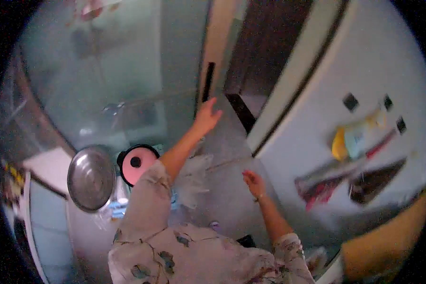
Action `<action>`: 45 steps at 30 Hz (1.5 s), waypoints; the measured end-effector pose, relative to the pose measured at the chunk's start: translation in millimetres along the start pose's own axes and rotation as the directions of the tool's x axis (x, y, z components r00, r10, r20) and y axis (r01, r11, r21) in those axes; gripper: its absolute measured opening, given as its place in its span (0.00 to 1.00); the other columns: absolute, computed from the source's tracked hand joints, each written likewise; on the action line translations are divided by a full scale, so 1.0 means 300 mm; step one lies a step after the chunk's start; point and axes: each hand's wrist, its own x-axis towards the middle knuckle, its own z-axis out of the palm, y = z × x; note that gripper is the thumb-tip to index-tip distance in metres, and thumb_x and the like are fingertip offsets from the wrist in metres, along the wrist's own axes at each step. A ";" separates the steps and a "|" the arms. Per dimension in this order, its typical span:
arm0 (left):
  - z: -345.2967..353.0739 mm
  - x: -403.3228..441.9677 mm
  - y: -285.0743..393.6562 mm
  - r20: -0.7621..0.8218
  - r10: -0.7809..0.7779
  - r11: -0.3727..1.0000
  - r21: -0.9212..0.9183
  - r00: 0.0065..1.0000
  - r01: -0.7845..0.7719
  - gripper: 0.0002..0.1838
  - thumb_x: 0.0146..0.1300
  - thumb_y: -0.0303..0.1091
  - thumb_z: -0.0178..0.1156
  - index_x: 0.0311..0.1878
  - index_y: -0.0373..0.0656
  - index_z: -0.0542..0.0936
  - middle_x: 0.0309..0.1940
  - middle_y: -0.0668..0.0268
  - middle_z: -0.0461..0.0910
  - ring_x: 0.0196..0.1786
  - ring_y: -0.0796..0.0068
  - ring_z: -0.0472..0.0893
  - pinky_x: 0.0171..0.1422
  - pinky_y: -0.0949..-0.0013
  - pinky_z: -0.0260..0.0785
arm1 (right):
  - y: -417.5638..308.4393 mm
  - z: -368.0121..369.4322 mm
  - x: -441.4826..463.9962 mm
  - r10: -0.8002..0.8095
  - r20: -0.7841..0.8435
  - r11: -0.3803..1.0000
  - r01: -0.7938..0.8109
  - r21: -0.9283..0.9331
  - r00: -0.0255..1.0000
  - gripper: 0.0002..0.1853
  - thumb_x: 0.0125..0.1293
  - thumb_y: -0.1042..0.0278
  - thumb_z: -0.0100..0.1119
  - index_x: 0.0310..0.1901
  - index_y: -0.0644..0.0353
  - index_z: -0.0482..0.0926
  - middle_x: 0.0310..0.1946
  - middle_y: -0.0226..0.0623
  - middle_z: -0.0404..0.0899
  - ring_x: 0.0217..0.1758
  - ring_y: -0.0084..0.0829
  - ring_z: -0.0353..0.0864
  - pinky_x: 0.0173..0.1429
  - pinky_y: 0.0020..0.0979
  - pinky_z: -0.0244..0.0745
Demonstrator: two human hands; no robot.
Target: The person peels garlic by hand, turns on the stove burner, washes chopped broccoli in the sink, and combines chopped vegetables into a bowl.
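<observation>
My left hand (208, 116) is stretched forward near the sliding door's edge and its dark handle slot (208, 81), fingers apart and holding nothing; whether it touches the door cannot be made out. Lower and to the right, my right hand (254, 183) hangs over the grey floor (227, 142) with its fingers curled, and what they hold, if anything, is too small to tell. Left of my left arm are a pot with a pink lid and black knob (139, 175) and a round metal basin (91, 179).
A frosted glass panel (113, 57) stands at the upper left. Clear plastic bags (194, 177) lie beside the pot. On the right, a white surface (364, 61) has cloths (324, 187) and a yellow item (338, 144) hanging on it. A doorway opens at the top.
</observation>
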 end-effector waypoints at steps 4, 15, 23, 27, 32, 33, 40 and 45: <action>0.033 0.026 0.129 -0.080 0.070 0.997 -0.015 0.994 -0.071 0.22 0.58 0.36 0.58 0.55 0.40 0.70 0.54 0.54 0.71 0.58 0.57 0.70 0.61 0.61 0.62 | -0.391 0.108 0.633 -0.331 0.185 0.913 0.364 -0.186 0.925 0.16 0.61 0.70 0.58 0.50 0.61 0.73 0.43 0.32 0.76 0.46 0.25 0.73 0.51 0.27 0.68; -0.323 -1.021 0.309 -0.518 -0.625 0.680 0.005 0.584 0.733 0.19 0.56 0.29 0.61 0.53 0.43 0.74 0.47 0.62 0.75 0.46 0.69 0.77 0.45 0.68 0.72 | -0.778 0.460 1.352 -0.316 0.366 0.836 0.440 -0.329 0.875 0.39 0.50 0.52 0.69 0.58 0.66 0.64 0.56 0.41 0.69 0.57 0.37 0.68 0.57 0.37 0.65; -0.059 -1.167 0.602 -0.800 -0.599 0.466 -0.329 0.020 0.821 0.14 0.60 0.30 0.57 0.49 0.37 0.75 0.40 0.63 0.78 0.45 0.75 0.76 0.48 0.71 0.69 | -0.609 0.464 1.448 -0.296 0.482 0.647 0.544 -0.535 0.825 0.24 0.52 0.59 0.68 0.44 0.66 0.73 0.38 0.40 0.77 0.41 0.38 0.75 0.47 0.39 0.69; 0.107 -1.118 0.616 -0.766 -0.642 0.481 -0.444 -0.041 0.756 0.12 0.61 0.30 0.57 0.46 0.37 0.76 0.37 0.66 0.78 0.40 0.78 0.76 0.48 0.73 0.67 | -0.592 0.472 1.440 -0.467 0.416 0.609 0.625 -0.489 0.780 0.25 0.51 0.56 0.68 0.40 0.70 0.74 0.36 0.45 0.79 0.38 0.43 0.77 0.43 0.44 0.70; 0.193 -1.103 0.639 -0.747 -0.660 0.471 -0.495 -0.080 0.730 0.11 0.61 0.30 0.57 0.46 0.38 0.76 0.36 0.68 0.78 0.40 0.78 0.76 0.47 0.73 0.68 | -0.650 0.385 1.390 -0.365 0.421 0.577 0.557 -0.597 0.830 0.24 0.54 0.54 0.65 0.39 0.71 0.76 0.35 0.47 0.79 0.36 0.43 0.78 0.42 0.43 0.71; 0.206 -1.097 0.644 -0.734 -0.673 0.468 -0.520 -0.093 0.715 0.11 0.62 0.30 0.57 0.46 0.38 0.76 0.36 0.68 0.78 0.39 0.79 0.76 0.47 0.73 0.68 | -0.585 0.356 1.476 -0.382 0.415 0.618 0.562 -0.549 0.826 0.24 0.51 0.52 0.66 0.35 0.69 0.76 0.32 0.47 0.79 0.36 0.44 0.77 0.43 0.43 0.71; 0.216 -1.019 0.611 -0.727 -0.684 0.508 -0.532 -0.058 0.677 0.11 0.62 0.29 0.56 0.46 0.38 0.77 0.38 0.66 0.79 0.40 0.79 0.77 0.47 0.74 0.69 | -0.511 0.056 1.590 -0.482 0.417 0.498 0.633 -0.593 0.771 0.20 0.54 0.55 0.65 0.23 0.67 0.74 0.21 0.41 0.74 0.23 0.37 0.67 0.33 0.41 0.66; 0.176 -0.919 0.570 -0.724 -0.683 0.497 -0.367 0.095 0.786 0.11 0.62 0.30 0.56 0.47 0.38 0.76 0.39 0.63 0.79 0.42 0.75 0.78 0.48 0.71 0.70 | -0.350 -0.245 1.791 -0.578 0.196 0.465 0.517 -0.719 0.792 0.21 0.53 0.54 0.66 0.32 0.66 0.74 0.29 0.45 0.75 0.29 0.36 0.69 0.36 0.41 0.67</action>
